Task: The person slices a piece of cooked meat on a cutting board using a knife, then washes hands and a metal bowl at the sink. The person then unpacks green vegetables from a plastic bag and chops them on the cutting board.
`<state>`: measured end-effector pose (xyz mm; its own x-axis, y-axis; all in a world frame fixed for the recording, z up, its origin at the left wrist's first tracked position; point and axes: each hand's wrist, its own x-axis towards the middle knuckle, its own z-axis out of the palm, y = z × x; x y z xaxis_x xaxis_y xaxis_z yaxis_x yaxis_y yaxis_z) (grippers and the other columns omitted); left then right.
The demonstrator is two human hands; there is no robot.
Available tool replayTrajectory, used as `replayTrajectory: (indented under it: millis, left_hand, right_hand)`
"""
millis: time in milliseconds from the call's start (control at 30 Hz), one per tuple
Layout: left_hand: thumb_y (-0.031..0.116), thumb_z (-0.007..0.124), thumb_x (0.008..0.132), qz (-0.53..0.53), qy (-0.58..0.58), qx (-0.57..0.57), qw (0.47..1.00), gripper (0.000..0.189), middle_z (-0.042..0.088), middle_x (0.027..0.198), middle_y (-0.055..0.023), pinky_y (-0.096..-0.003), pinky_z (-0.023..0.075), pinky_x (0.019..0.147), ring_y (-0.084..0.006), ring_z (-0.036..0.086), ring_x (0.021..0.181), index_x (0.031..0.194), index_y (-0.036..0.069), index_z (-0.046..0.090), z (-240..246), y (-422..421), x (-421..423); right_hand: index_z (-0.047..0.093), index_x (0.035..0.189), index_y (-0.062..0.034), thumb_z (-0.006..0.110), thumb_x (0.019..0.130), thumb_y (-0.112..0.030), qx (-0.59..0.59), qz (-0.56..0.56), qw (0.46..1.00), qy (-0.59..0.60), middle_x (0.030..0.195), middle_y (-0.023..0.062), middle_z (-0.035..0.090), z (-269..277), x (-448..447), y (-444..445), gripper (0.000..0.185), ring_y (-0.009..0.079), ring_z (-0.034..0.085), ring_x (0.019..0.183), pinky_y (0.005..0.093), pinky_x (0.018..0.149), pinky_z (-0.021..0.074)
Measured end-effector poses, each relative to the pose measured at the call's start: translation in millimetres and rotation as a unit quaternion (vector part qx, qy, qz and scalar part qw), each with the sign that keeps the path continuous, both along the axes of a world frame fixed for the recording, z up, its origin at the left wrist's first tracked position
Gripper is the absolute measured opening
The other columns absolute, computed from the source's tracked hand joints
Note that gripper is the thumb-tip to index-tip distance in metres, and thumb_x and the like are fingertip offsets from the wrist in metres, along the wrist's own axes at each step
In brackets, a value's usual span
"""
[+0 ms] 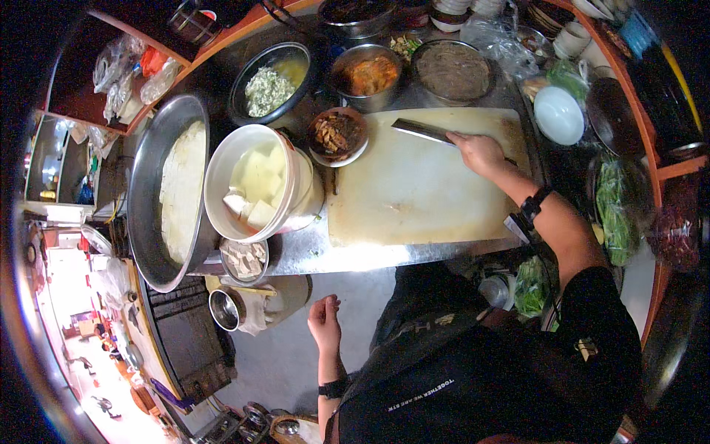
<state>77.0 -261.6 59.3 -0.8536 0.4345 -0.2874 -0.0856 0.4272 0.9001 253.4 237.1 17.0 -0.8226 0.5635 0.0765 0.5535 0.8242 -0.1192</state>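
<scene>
My right hand [478, 154] grips a cleaver [421, 132] over the upper part of a worn, pale cutting board [410, 188]; the blade points left. My left hand [325, 319] hangs below the counter edge, fingers curled, with nothing visible in it. Left of the board, a white bucket [213, 186] holds white blocks in liquid, possibly tofu. A brown bowl [363, 123] of cooked brown pieces sits at the board's upper left corner. Beneath the bucket, a small metal bowl [266, 266] contains pale cut pieces.
A large steel basin [135, 205] with a pale slab stands far left. Behind the board are a dark bowl [236, 94] of white-green food, a steel bowl [335, 83] of orange food and a bowl of brown noodle-like food [452, 72]. A pale bowl [558, 115] and bagged greens [615, 211] are right.
</scene>
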Motion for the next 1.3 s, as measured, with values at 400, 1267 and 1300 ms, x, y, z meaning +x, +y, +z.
replayTrajectory:
  millis: [400,1267,1300]
  left_hand:
    - [0.019,0.061,0.099,0.046,0.005,-0.013,0.999,0.025,0.07,0.09,-0.009,-0.028,0.054,0.074,-0.0157,0.068,0.082,0.098,-0.005,0.068,1.5,-17.4,23.6]
    - [0.017,0.063,0.098,0.01,0.013,0.019,1.0,0.024,0.07,0.086,-0.0073,-0.0263,0.0528,0.075,-0.0135,0.067,0.082,0.097,-0.006,0.069,3.2,19.6,13.8]
    - [0.017,0.062,0.098,0.007,0.014,0.03,0.999,0.024,0.07,0.086,-0.007,-0.0259,0.0523,0.075,-0.013,0.066,0.082,0.097,-0.005,0.069,3.9,25.6,13.0]
  right_hand:
    - [0.044,0.143,-0.006,0.046,0.086,-0.006,-0.067,0.155,0.98,-0.109,0.143,0.0158,0.051,-8.8,-45.4,-11.9,0.058,0.035,0.069,0.093,0.0448,0.079,0.0562]
    - [0.054,0.131,-0.006,0.038,0.098,-0.03,-0.299,-0.017,0.948,-0.109,0.11,0.0227,0.061,25.2,-13.3,-86.6,0.044,0.0391,0.067,0.087,0.051,0.081,0.053]
    - [0.05,0.136,-0.0062,0.04,0.095,-0.023,-0.265,0.012,0.957,-0.115,0.121,0.0235,0.057,28.3,-8.8,-115.9,0.046,0.0387,0.067,0.09,0.0505,0.082,0.0537]
